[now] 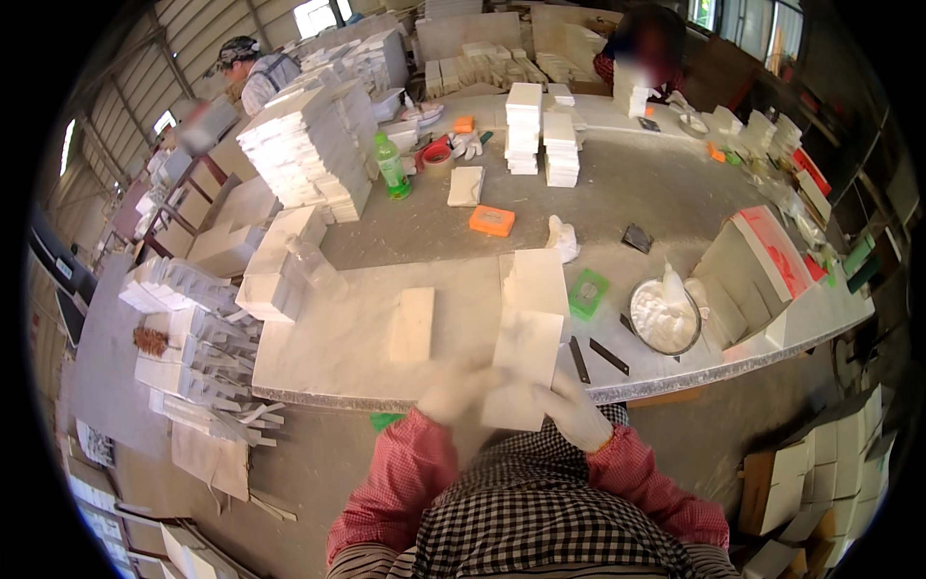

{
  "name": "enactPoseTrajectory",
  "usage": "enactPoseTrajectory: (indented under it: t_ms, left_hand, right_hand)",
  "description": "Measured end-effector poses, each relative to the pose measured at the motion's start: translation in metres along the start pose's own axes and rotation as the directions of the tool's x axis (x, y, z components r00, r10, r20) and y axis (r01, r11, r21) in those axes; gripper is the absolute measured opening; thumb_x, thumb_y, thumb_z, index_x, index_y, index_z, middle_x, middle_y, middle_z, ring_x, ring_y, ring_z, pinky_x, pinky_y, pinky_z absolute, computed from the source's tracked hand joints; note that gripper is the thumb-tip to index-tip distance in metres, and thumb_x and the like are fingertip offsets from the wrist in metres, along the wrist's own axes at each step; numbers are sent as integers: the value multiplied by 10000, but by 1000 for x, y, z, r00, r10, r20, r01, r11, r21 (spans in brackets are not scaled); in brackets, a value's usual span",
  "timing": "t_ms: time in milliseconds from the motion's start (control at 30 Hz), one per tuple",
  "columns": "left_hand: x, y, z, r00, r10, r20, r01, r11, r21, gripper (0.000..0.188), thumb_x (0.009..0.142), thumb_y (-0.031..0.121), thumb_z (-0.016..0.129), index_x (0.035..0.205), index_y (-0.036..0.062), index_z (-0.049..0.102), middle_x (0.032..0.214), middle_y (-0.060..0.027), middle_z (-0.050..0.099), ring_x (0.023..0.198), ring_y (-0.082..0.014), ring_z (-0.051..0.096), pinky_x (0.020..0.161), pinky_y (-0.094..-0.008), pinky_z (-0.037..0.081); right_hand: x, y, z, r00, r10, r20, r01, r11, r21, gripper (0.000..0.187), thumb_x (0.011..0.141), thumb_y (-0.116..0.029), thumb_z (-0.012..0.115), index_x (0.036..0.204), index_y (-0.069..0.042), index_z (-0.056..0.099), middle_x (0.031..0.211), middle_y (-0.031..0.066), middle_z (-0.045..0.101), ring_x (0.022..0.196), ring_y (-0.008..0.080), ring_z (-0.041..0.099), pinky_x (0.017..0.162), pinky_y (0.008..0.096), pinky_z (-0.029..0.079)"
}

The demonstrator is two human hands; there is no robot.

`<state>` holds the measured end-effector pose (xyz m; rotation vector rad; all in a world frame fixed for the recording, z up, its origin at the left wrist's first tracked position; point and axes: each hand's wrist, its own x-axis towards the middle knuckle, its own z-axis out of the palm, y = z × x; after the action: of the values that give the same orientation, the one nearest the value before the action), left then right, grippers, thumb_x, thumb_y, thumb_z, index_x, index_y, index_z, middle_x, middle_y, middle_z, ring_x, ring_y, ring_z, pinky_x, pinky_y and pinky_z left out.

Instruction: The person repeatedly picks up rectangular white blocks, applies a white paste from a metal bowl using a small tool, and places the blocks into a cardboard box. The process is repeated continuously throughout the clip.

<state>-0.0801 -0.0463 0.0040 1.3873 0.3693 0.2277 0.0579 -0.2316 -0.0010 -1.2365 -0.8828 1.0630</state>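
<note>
My right hand (576,413), in a white glove, grips the right edge of a white rectangular tile (516,410) that juts past the table's near edge. At the left side of that tile is my left hand (458,393), also gloved; motion smears it, so its fingers cannot be made out. Beyond the held tile, other flat white pieces (535,280) lie in line with it, partly overlapping. A thick white block (413,324) rests on the board to the left.
Right of the tiles are a green box (587,293), dark flat strips (609,356) and a bowl of white paste (665,317). Farther back sit an orange block (492,221), a green bottle (391,166) and tall tile stacks (304,154). Two other people (262,77) are across the workshop.
</note>
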Motion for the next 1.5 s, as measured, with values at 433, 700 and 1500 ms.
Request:
enactPoseTrajectory:
  t_ms: [433, 700, 1500]
  left_hand:
    - [21, 63, -2, 978, 2, -210, 50, 969, 243, 535, 1033, 470, 522, 1031, -25, 724, 907, -47, 684, 879, -143, 631, 812, -278, 503]
    - [-8, 38, 27, 949, -27, -313, -6, 995, -103, 480, 1040, 401, 559, 1174, -33, 714, 884, -24, 714, 854, -141, 654, 710, -320, 548]
    - [-28, 62, 36, 999, 31, 33, -43, 867, 496, 191, 911, 87, 730, 1056, -36, 740, 877, -35, 730, 807, -78, 645, 712, -280, 555]
  right_hand:
    - [-6, 19, 10, 989, 103, 105, -122, 972, 199, 416, 1063, -181, 525, 1400, 59, 563, 1298, 76, 645, 1175, 150, 582, 1032, 317, 468]
    - [-1, -6, 9, 1000, 24, -11, -25, 988, -153, 401, 1044, -205, 590, 1351, 53, 604, 1201, 84, 695, 1064, 152, 640, 935, 297, 519]
    - [15, -54, 20, 833, -462, -304, 130, 698, -704, 311, 966, -154, 675, 1234, 4, 671, 1169, 207, 704, 1078, 335, 685, 941, 398, 541]
